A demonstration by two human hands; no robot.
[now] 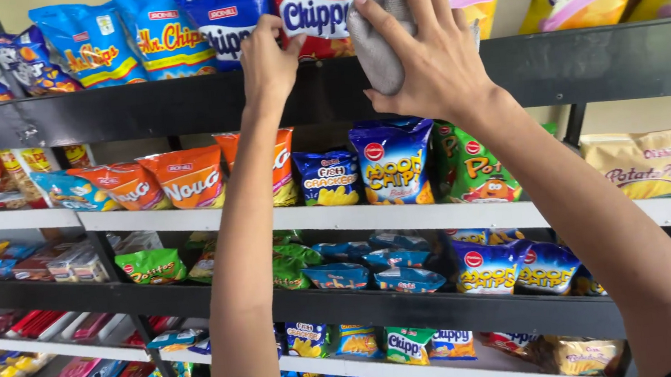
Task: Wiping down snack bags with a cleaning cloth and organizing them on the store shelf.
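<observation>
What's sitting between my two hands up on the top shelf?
In the head view, a red snack bag stands between the left hand and the right hand, which holds a grey cloth.

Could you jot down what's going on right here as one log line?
left hand: touching red snack bag on top shelf | right hand: holding grey cloth against shelf edge | below: more snack bags

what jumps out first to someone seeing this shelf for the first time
Two bare arms reach up to the top black shelf: the right hand presses a grey cloth against its front edge, and the left hand touches a red snack bag standing there. Below, rows of bright snack packets fill the shelves, with orange bags at the left.
</observation>
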